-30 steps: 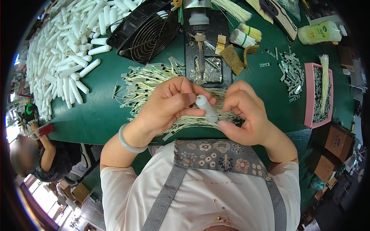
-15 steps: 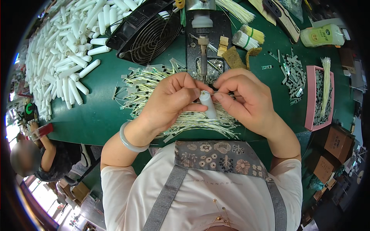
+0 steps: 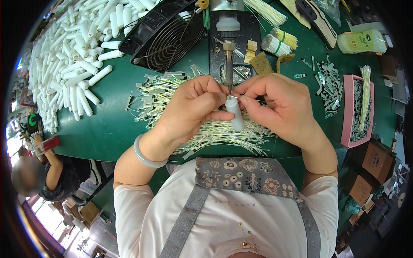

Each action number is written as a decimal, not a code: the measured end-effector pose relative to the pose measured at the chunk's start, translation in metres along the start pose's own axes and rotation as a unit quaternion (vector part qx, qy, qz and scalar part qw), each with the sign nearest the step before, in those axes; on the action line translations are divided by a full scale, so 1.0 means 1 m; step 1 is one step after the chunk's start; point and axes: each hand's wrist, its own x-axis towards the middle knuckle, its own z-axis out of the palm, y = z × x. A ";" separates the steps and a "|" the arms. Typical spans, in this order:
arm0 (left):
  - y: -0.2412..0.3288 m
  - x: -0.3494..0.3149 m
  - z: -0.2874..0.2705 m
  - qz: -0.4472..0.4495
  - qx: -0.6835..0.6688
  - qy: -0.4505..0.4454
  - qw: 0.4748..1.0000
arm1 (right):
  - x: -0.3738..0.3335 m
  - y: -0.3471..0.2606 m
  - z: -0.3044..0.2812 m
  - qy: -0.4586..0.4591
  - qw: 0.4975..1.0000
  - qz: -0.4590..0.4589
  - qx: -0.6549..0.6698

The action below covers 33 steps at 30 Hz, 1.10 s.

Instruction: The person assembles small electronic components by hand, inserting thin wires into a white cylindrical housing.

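Note:
Below the tip of an upright soldering iron (image 3: 229, 69), a white cylindrical cell (image 3: 236, 118) is held tilted, its top end facing up. My left hand (image 3: 191, 103) is closed around the cell, thumb near its top and a finger across its side. With thumb and forefinger pinched, my right hand (image 3: 279, 105) grips a thin pale wire (image 3: 235, 97) that reaches the cell's top. The iron's tip is at or just above that spot; contact is too small to make out. Under both hands lies a heap of wired small circuit boards (image 3: 215, 139).
Many white cylinders (image 3: 81, 56) cover the far left. A black fan (image 3: 167, 43) stands beside the iron's base. Sponge pieces (image 3: 261, 63), wire bundles (image 3: 279, 42), loose boards (image 3: 329, 88), a pink box (image 3: 347, 112) and a bottle (image 3: 361, 41) are at right. Another person sits far left.
Both hands have shifted slightly forward, bringing the cell's top and the wire up to the soldering iron's tip. My grips look the same.

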 end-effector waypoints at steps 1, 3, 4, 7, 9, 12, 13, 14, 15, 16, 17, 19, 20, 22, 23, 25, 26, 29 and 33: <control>0.000 0.001 -0.002 -0.001 -0.009 -0.016 1.000 | 0.000 0.001 0.001 0.004 1.000 0.010 0.006; 0.000 0.002 -0.002 -0.002 -0.008 -0.015 1.000 | 0.001 0.002 0.001 0.008 1.000 0.020 0.013; 0.000 0.003 -0.002 -0.004 -0.006 -0.014 1.000 | 0.001 0.002 0.001 0.003 1.000 0.017 0.013; 0.002 0.001 -0.002 -0.001 -0.009 -0.023 1.000 | 0.001 0.002 0.000 -0.001 1.000 0.012 0.013; 0.002 0.001 -0.002 0.000 -0.010 -0.024 1.000 | 0.001 0.001 0.000 -0.001 1.000 0.011 0.014; 0.003 0.001 -0.001 0.001 -0.014 -0.025 1.000 | 0.002 0.002 0.001 0.001 1.000 0.008 0.007; 0.003 0.001 -0.001 0.002 -0.016 -0.025 1.000 | 0.002 0.002 0.003 0.016 1.000 0.009 0.011; 0.003 0.000 -0.001 0.002 -0.016 -0.024 1.000 | 0.002 0.002 0.004 0.031 0.999 0.010 0.015; 0.003 0.000 -0.002 0.004 -0.018 -0.026 0.999 | 0.002 0.002 0.005 0.031 0.999 0.009 0.016; 0.003 0.000 -0.002 0.005 -0.020 -0.029 0.999 | 0.002 0.002 0.005 0.034 0.999 0.008 0.017; 0.003 0.001 -0.002 0.005 -0.020 -0.030 0.999 | 0.002 0.003 0.005 0.038 0.999 0.006 0.019; 0.004 0.001 -0.001 0.001 -0.017 -0.031 0.999 | 0.002 0.003 0.005 0.039 0.999 0.008 0.021; 0.004 0.000 0.001 0.001 -0.017 -0.031 0.999 | 0.002 0.002 0.005 0.040 0.999 0.010 0.023; 0.005 0.000 0.006 0.008 -0.006 0.009 1.000 | 0.002 0.002 0.004 0.035 0.999 0.011 0.015; 0.003 0.000 0.005 0.009 -0.006 0.010 1.000 | 0.002 0.002 0.004 0.031 0.999 0.011 0.006; 0.000 0.000 0.004 -0.011 -0.007 0.007 1.000 | 0.001 0.001 0.002 0.035 0.999 0.011 0.000; 0.001 0.000 0.003 -0.011 -0.006 0.006 1.000 | -0.001 0.000 0.000 0.039 0.999 0.011 -0.007; 0.001 -0.005 0.001 -0.018 -0.011 -0.011 1.000 | -0.008 -0.006 -0.007 0.004 0.999 0.040 0.009; 0.003 -0.012 0.005 -0.019 -0.011 -0.024 0.999 | -0.028 -0.009 -0.001 -0.003 0.999 0.040 0.018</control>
